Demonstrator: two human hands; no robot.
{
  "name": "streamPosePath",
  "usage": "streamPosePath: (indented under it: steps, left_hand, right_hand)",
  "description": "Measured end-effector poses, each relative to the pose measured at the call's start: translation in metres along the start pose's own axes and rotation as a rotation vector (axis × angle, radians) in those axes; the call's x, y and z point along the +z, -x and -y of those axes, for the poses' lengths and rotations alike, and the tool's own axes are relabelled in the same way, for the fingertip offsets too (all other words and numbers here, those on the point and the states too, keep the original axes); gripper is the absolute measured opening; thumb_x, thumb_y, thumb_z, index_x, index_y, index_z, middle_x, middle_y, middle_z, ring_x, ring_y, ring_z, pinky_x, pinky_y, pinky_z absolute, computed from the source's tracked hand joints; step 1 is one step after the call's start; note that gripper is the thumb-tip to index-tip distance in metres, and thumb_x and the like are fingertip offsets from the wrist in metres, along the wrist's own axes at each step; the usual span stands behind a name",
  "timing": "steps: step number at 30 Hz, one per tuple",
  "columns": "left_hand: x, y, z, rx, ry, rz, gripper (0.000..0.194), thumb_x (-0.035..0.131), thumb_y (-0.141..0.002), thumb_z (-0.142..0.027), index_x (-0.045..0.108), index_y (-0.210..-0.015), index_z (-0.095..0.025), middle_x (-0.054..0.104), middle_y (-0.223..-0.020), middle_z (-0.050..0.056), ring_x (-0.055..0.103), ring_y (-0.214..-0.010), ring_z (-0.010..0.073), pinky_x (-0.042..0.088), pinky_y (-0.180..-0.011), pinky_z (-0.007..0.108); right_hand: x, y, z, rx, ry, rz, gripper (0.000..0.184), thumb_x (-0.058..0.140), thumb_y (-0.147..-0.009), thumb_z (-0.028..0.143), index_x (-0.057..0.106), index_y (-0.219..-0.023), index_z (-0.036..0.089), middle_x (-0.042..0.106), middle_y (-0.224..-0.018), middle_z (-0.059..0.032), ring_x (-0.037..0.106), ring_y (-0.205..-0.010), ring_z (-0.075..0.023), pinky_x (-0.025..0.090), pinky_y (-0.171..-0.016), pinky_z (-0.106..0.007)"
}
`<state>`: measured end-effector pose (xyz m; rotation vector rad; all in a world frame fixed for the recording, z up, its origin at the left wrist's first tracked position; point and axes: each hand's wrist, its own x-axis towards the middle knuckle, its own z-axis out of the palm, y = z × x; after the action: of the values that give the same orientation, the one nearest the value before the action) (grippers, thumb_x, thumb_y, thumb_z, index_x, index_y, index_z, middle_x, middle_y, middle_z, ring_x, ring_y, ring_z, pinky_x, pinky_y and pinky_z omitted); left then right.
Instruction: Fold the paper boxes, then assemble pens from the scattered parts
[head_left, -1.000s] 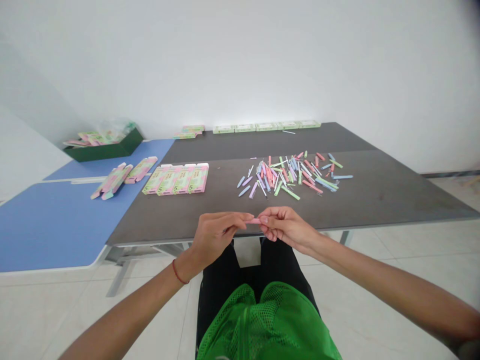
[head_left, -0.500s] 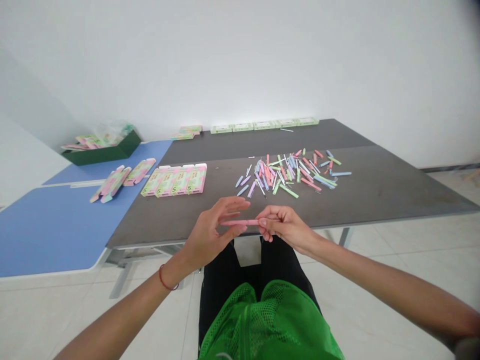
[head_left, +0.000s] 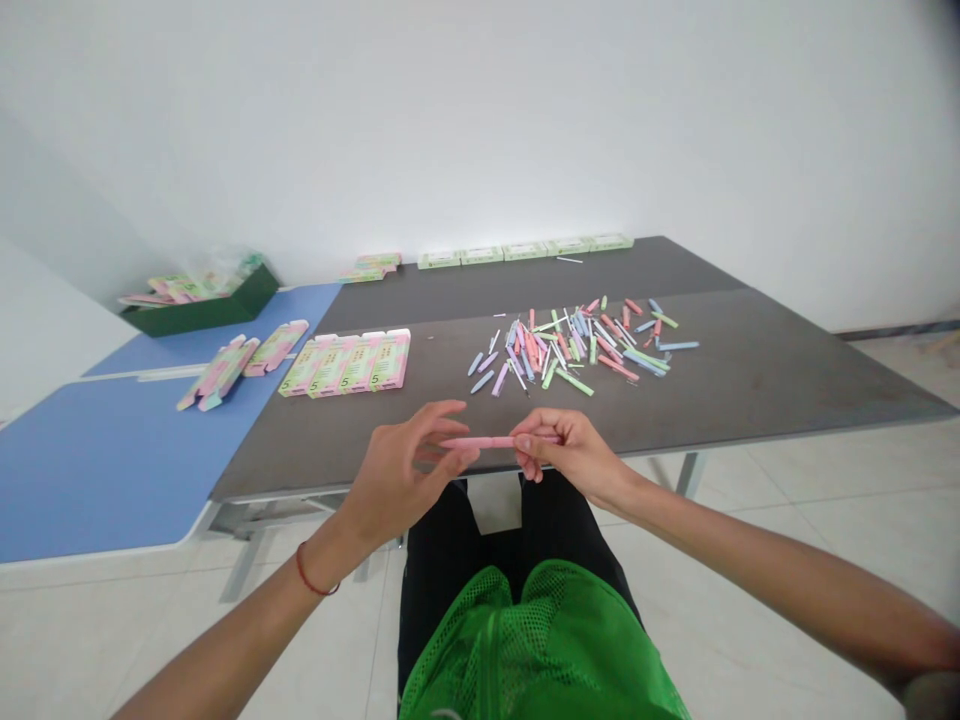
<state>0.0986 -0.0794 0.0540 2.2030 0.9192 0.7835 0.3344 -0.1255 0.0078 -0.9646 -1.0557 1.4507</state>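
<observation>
My right hand (head_left: pixel 566 452) pinches one end of a slim pink pen (head_left: pixel 480 442) and holds it level above the near edge of the grey table (head_left: pixel 750 385). My left hand (head_left: pixel 401 470) is at the pen's other end, fingers spread and loosely curved, with the thumb and fingertips beside the tip. A scattered pile of pastel pens and pen parts (head_left: pixel 577 340) lies on the table beyond my hands.
A row of pink and green boxes (head_left: pixel 346 362) lies left of the pile, with flat boxes (head_left: pixel 240 360) on the blue table (head_left: pixel 97 450). A dark green tray (head_left: pixel 202 300) sits far left. More boxes (head_left: pixel 525 250) line the far edge.
My left hand has let go of the pen's end, spread its fingers and slid a little to the left. More of the pink pen now shows between my hands. My right hand stays closed.
</observation>
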Motion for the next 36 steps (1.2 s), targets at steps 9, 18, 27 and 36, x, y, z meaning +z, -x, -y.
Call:
streamPosePath:
  steps: [9, 18, 27, 36]
  left_hand:
    - [-0.0009, -0.0018, -0.0003, -0.014, 0.041, -0.01, 0.033, 0.078, -0.087, -0.042, 0.071, -0.112, -0.022, 0.079, -0.106, 0.005, 0.078, -0.087, 0.0188, 0.063, -0.077, 0.024]
    - [-0.0004, -0.0009, -0.0006, -0.062, 0.133, 0.007, 0.04, 0.08, -0.085, -0.04, 0.067, -0.119, -0.022, 0.079, -0.106, 0.005, 0.077, -0.092, 0.0202, 0.064, -0.078, 0.026]
    - [0.0018, 0.0003, 0.0028, -0.115, 0.218, -0.026, 0.035, 0.074, -0.091, -0.042, 0.068, -0.117, -0.019, 0.08, -0.101, 0.006, 0.078, -0.088, 0.02, 0.066, -0.077, 0.028]
    - [0.0075, 0.005, 0.0045, 0.057, 0.073, -0.093, 0.013, 0.073, -0.094, -0.031, 0.078, -0.099, -0.02, 0.08, -0.083, 0.0, 0.077, -0.071, 0.0132, 0.062, -0.069, 0.019]
  right_hand:
    - [0.0001, 0.0001, 0.0001, -0.024, 0.02, -0.004, 0.034, 0.088, -0.077, 0.045, 0.071, -0.085, 0.017, 0.07, -0.065, -0.0005, 0.063, -0.052, -0.0118, 0.051, -0.051, -0.024]
    - [0.0003, -0.0001, 0.0006, -0.046, 0.047, -0.007, 0.034, 0.087, -0.077, 0.044, 0.07, -0.085, 0.016, 0.07, -0.065, -0.0008, 0.063, -0.052, -0.0119, 0.051, -0.051, -0.025]
    - [0.0019, -0.0008, -0.0004, -0.064, 0.04, 0.001, 0.033, 0.087, -0.078, 0.042, 0.07, -0.086, 0.014, 0.071, -0.066, -0.0006, 0.064, -0.052, -0.0116, 0.052, -0.05, -0.023]
    - [0.0039, 0.0029, 0.0038, -0.06, 0.046, -0.016, 0.032, 0.086, -0.078, 0.04, 0.071, -0.085, 0.013, 0.07, -0.063, -0.0006, 0.064, -0.049, -0.0113, 0.052, -0.047, -0.023]
